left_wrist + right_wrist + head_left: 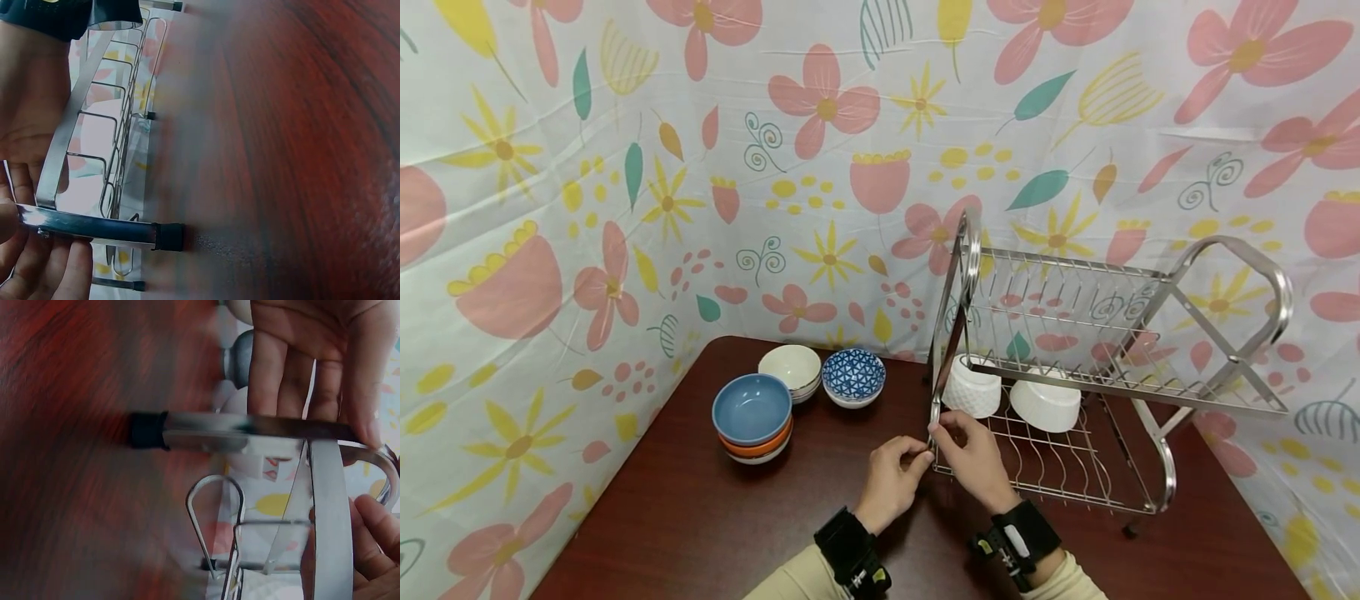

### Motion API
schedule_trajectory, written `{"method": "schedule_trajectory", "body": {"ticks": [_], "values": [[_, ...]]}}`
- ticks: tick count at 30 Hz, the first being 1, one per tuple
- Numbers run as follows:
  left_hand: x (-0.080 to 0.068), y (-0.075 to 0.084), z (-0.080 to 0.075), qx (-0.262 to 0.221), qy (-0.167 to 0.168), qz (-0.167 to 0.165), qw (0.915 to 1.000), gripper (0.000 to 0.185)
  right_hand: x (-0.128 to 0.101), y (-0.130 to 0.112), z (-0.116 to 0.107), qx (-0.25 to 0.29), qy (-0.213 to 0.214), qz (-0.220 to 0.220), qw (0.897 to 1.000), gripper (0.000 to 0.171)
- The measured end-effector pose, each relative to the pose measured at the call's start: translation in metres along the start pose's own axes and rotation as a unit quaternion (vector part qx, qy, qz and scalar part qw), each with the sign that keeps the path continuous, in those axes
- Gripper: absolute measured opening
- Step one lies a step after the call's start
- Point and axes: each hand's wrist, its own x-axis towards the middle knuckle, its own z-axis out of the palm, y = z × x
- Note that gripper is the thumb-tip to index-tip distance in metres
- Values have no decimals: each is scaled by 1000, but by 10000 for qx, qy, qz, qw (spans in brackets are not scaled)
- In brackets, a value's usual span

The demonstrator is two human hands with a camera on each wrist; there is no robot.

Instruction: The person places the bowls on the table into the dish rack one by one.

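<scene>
A two-tier steel dish rack (1120,383) stands on the dark wooden table (700,517), right of the middle. Both hands are at its front left leg (935,417). My left hand (921,457) pinches the leg low down, and my right hand (943,429) grips it just above. In the left wrist view the steel leg (94,226) lies across my left hand's fingers (44,275), ending in a black rubber foot (169,236). The right wrist view has my right hand's fingers (300,356) curled over the same leg (250,428), close to its foot (147,429).
Two white bowls (973,390) (1045,407) sit upside down in the rack's lower tier. Left of the rack stand a blue bowl on a stack (751,408), a white bowl stack (790,367) and a blue patterned bowl (853,375). A flowered curtain (625,208) walls in the table.
</scene>
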Motion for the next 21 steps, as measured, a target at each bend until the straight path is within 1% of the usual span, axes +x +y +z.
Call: {"method": "schedule_trajectory", "body": {"ticks": [1, 4, 8, 14, 21], "values": [[0, 0, 0, 7, -6, -11, 10000, 10, 0, 0, 1, 19, 38, 16, 10000, 13], [0, 1, 0, 18, -13, -55, 10000, 10, -3, -19, -2, 199, 53, 154, 9997, 11], [0, 1, 1, 51, 5, -85, 10000, 11, -6, -44, -6, 577, -24, 404, 9975, 9], [-1, 0, -1, 29, 0, -127, 9999, 10, -7, -42, -4, 980, -154, 638, 9930, 13], [1, 3, -2, 53, -23, -439, 9990, 10, -8, -41, -1, 1119, -100, 654, 9915, 14]]}}
